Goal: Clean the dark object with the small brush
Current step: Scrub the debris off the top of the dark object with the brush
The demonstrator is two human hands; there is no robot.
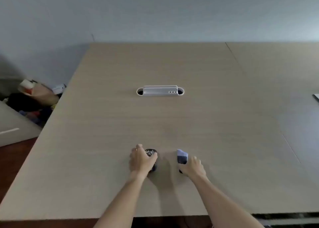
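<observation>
A small dark round object (151, 153) with speckled bits on its top stands on the wooden table (172, 120), near the front middle. My left hand (140, 160) is wrapped around its left side and holds it. To the right, my right hand (194, 166) grips a small brush (182, 157) with a dark body and pale bluish bristles. The bristle end points away from me, above the table. A gap of bare table separates the brush from the dark object. The lower part of the brush is hidden by my fingers.
A white cable port cover (160, 91) sits in the table's middle. Bags and clutter (34, 98) lie on the floor past the left edge. A pale flat item (316, 98) shows at the far right edge. A seam (259, 93) divides the table from its right neighbour.
</observation>
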